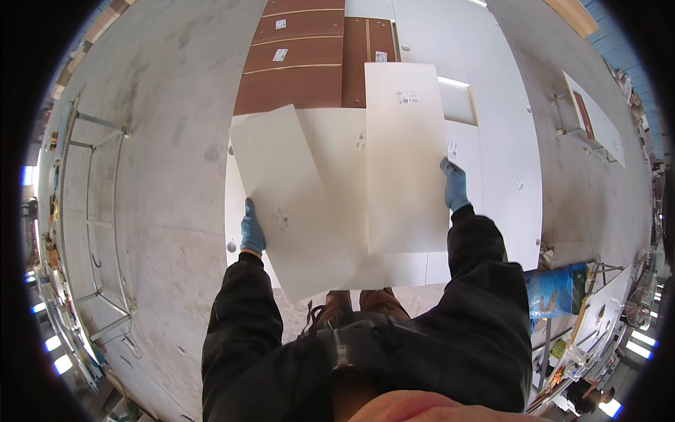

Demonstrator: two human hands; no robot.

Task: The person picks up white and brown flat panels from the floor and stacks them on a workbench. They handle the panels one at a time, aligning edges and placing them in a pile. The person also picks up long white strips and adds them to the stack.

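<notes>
Left fingers (249, 206) partly beneath panel (281, 158)

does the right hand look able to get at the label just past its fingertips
Likely yes: the label lies just beyond the right hand, in plain view. That hand holds the edge of the right-hand white board, so it may need to let go.

The left panel (274, 158) and right panel (406, 162) are off-white with black-and-white labels (407, 98); the left grip (252, 228) and right grip (455, 186) are gloved blue; the sleeves (474, 246) are black. Reddish-brown boards (292, 84) carry pale lines; the grey floor (176, 176) shows darker blotches; the trousers (383, 302) are brown.
</notes>
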